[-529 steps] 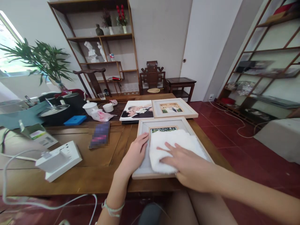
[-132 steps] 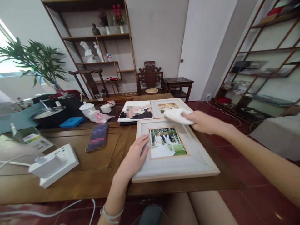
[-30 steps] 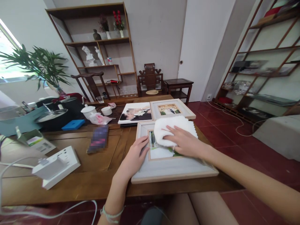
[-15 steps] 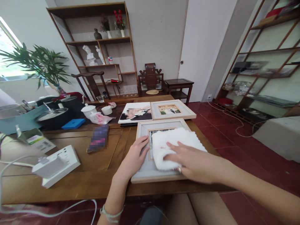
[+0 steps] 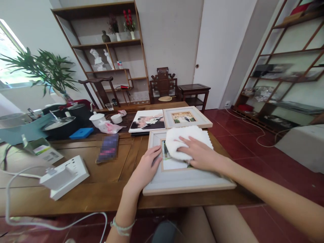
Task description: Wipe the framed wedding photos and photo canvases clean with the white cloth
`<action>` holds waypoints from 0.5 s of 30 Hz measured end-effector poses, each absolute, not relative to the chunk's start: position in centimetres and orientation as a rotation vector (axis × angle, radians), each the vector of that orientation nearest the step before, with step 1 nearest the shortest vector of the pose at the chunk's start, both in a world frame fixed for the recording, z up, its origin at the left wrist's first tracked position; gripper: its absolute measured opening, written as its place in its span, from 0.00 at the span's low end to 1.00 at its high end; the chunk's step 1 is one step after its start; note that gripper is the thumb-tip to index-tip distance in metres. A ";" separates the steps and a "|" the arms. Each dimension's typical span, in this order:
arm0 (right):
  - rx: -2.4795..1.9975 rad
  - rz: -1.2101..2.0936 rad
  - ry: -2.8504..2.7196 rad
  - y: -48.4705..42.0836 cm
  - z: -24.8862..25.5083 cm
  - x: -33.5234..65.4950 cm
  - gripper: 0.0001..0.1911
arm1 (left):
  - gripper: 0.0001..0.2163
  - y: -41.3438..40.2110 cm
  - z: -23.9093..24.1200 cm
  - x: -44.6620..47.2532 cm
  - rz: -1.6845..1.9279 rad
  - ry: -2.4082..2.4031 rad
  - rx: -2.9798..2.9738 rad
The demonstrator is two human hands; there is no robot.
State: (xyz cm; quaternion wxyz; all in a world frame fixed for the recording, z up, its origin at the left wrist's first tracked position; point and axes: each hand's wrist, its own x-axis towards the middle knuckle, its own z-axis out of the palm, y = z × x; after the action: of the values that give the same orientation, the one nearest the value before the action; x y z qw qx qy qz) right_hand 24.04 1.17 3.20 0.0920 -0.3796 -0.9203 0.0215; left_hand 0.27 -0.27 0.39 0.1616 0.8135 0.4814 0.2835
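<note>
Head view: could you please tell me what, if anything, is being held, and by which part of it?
The right hand holds the white cloth from above, by its near right part; the left hand rests on the near frame.

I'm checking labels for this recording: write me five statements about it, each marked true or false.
1. The right hand is on the white cloth. True.
2. The left hand rests at the left side of the near frame. True.
3. The cloth hides the frame's whole photo. False: part of the photo shows.
4. The bracelet is on the right wrist. False: the bracelet is on the left.
5. The teapot is left of the frame. True.
</note>
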 end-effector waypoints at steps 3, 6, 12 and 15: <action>-1.204 -0.085 -2.689 4.8 3.2 24.1 0.31 | 0.17 -0.3 0.4 0.2 0.811 1.373 2.314; -1.250 -0.140 -2.657 6.0 3.3 23.6 0.31 | 0.17 -0.3 0.4 0.2 0.816 1.378 2.305; -1.156 0.173 -2.807 1.6 3.7 22.9 0.32 | 0.17 -0.1 0.2 0.2 0.809 1.374 2.305; -1.088 0.423 -2.878 -2.2 5.3 23.1 0.31 | 0.17 -0.1 0.2 0.3 0.812 1.370 2.314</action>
State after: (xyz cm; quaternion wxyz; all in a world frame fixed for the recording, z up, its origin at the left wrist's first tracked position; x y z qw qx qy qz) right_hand 23.13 -2.24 5.30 0.0179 -0.3504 -0.9265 0.1362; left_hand 0.28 -0.09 0.17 0.1655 0.8124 0.4810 0.2852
